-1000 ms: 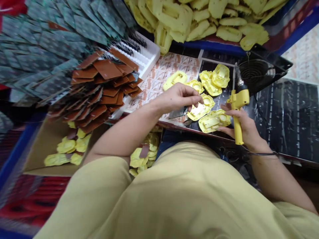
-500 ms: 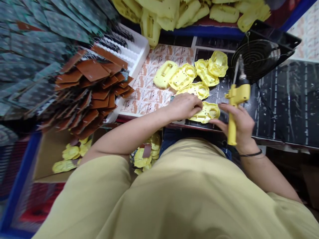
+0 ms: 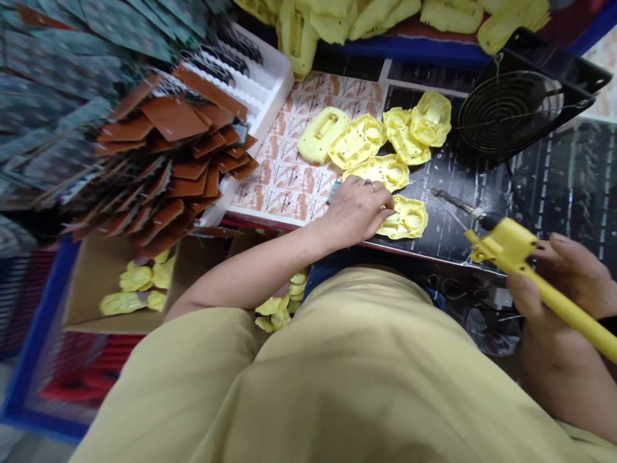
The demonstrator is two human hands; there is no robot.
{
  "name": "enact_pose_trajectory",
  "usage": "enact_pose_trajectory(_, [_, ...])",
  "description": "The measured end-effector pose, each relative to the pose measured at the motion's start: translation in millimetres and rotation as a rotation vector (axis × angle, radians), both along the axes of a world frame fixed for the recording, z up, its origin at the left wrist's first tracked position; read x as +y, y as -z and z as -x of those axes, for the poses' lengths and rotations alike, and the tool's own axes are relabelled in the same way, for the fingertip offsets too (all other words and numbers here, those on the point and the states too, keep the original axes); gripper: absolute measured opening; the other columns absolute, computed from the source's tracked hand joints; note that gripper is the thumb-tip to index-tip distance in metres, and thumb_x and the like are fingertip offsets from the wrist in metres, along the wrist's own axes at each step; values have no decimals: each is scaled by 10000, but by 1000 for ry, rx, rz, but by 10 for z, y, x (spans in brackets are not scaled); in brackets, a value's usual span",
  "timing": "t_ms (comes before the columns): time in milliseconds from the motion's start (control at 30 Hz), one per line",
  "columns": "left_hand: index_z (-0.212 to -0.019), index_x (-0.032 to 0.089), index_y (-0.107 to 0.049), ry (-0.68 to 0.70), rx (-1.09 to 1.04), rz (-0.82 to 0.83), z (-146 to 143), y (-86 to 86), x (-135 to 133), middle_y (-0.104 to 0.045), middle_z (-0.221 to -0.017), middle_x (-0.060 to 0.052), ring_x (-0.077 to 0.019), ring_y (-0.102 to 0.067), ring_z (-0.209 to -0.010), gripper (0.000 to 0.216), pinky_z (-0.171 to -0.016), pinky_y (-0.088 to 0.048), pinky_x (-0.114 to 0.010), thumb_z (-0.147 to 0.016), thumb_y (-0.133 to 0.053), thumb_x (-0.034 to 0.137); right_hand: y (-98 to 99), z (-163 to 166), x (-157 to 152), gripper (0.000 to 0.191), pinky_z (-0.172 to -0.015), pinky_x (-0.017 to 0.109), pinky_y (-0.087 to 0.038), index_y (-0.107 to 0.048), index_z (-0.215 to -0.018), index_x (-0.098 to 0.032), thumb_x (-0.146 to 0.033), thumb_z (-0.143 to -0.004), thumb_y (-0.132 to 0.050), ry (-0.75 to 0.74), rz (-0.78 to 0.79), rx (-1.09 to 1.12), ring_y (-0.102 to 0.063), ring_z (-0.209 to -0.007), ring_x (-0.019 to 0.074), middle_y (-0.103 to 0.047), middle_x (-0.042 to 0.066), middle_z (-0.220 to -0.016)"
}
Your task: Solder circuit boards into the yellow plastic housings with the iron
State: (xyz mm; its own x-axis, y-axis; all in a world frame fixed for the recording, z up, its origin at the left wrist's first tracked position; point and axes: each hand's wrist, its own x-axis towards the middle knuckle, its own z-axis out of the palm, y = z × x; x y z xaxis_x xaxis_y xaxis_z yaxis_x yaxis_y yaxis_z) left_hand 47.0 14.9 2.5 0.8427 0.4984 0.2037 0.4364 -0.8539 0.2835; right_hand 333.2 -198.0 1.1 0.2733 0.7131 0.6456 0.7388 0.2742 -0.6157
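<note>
My left hand [image 3: 357,209] rests with curled fingers on a yellow plastic shell [image 3: 405,218] at the table's front edge, and a small board peeks out under its fingers. My right hand [image 3: 562,283] grips the handle of a yellow soldering iron [image 3: 525,265] at the far right, its dark tip pointing left over the black mat [image 3: 554,193]. Several more yellow shells [image 3: 380,138] lie in a cluster just beyond my left hand.
A heap of brown circuit boards [image 3: 173,154] and green boards [image 3: 72,51] fills the left. A white tray [image 3: 263,90] stands behind them. A black fan [image 3: 515,106] sits at the back right. A cardboard box [image 3: 96,283] below holds yellow parts. A blue bin [image 3: 409,51] of yellow shells lines the back.
My right hand has swung the soldering iron away from the shell to the right and lowered it. My left hand has stayed on the shell at the table edge.
</note>
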Motion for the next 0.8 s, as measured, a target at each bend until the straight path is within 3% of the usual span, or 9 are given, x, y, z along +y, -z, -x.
enact_pose_trajectory(100, [-1051, 161, -757, -24, -26, 10, -9, 70, -55, -782, -948, -84, -261, -705, -928, 213, -928, -470, -417, -1070, -554, 222, 24, 52, 162, 528, -608, 293, -707, -786, -1352, -312, -318, -845, -933, -131, -20, -101, -813, -707, 222, -858, 55, -1025])
enact_pose_trajectory(267, [-1006, 173, -740, -53, -50, 33, -17, 133, -90, -791, -974, -84, -269, -715, -974, 169, -957, -484, -423, -1054, -582, 209, -47, 97, 354, 154, -568, 235, -682, -811, -975, -257, -191, -859, -889, -369, -70, -74, -799, -633, 206, -814, 12, -781])
enact_pose_trajectory(467, [-1009, 171, -737, -48, -41, 94, 4, 85, -84, -799, -997, -81, -261, -719, -981, 170, -986, -495, -433, -1051, -575, 197, -72, 33, 256, 385, -635, 266, -710, -760, -1322, -276, -272, -944, -832, -261, 82, -218, -832, -727, 229, -856, 53, -956])
enact_pose_trajectory(600, [-1008, 167, -737, -30, 1, 118, 5, 34, -80, -793, -998, -90, -258, -711, -983, 177, -1013, -483, -441, -1048, -566, 188, -118, 42, 330, 145, -575, 214, -679, -772, -1014, -257, -202, -906, -851, -440, -51, -240, -793, -621, 191, -813, -2, -779])
enact_pose_trajectory(667, [-1014, 169, -742, -27, 17, 119, -1, 15, -80, -795, -1002, -91, -259, -712, -988, 174, -1027, -478, -443, -1043, -572, 188, -132, 66, 395, 151, -525, 203, -657, -730, -902, -258, -179, -894, -859, -492, -93, -211, -775, -585, 180, -785, -32, -716])
enact_pose_trajectory(800, [-1018, 174, -759, -25, 47, 99, -18, -16, -86, -807, -1018, -93, -268, -717, -1006, 187, -1052, -470, -456, -1033, -573, 174, -138, 88, 462, 174, -488, 225, -649, -729, -891, -274, -172, -894, -870, -536, -51, -204, -779, -603, 178, -796, -38, -745])
